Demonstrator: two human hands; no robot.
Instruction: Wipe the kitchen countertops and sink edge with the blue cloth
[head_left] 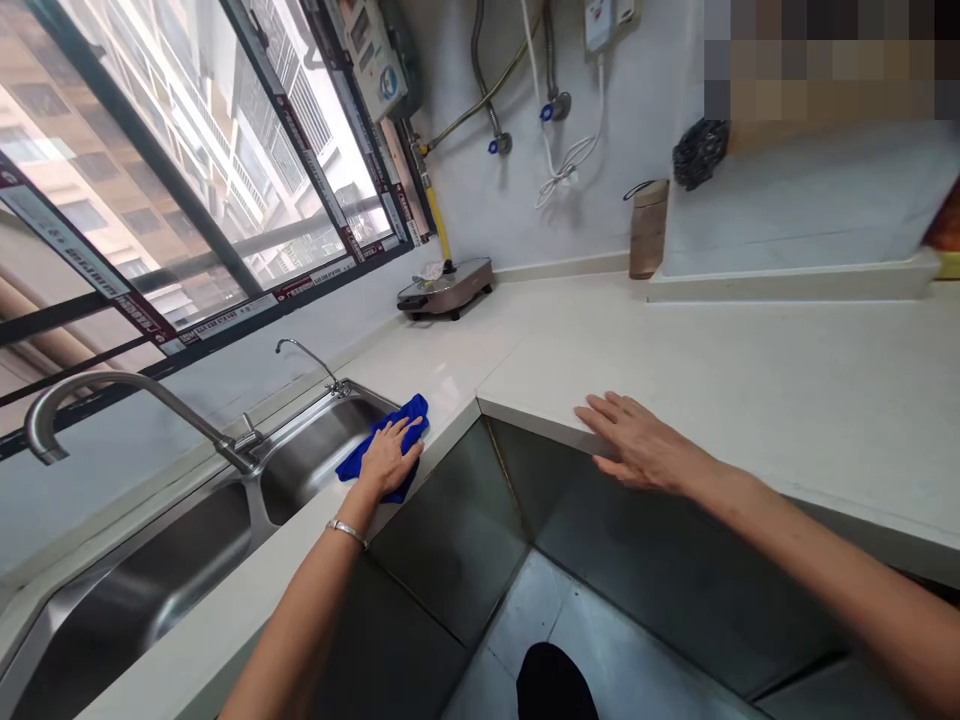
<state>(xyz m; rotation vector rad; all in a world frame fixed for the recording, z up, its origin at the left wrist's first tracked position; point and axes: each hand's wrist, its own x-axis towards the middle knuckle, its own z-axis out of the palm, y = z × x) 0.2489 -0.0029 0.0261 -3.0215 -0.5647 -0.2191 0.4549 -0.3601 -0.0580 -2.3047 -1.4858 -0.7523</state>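
Note:
A blue cloth (pixel 414 412) lies on the pale counter strip beside the steel sink's right end, with one corner by the basin rim. My left hand (pixel 390 458) presses down on it, fingers over the fabric and the cloth bunched around them. On that wrist is a silver bracelet (pixel 346 532). At the front edge of the white countertop (pixel 750 380), my right hand (pixel 637 440) has its fingers stretched out over the top and its thumb lower, by the edge. Nothing is in it.
A double sink (pixel 259 505) with a large curved faucet (pixel 142 380) and a small thin tap (pixel 307 355) runs along the left. A flat cooker (pixel 450 285) stands in the far corner. Near the wall ledge is a brown pouch-like container (pixel 648 230). Grey cabinet fronts (pixel 630 540) drop below.

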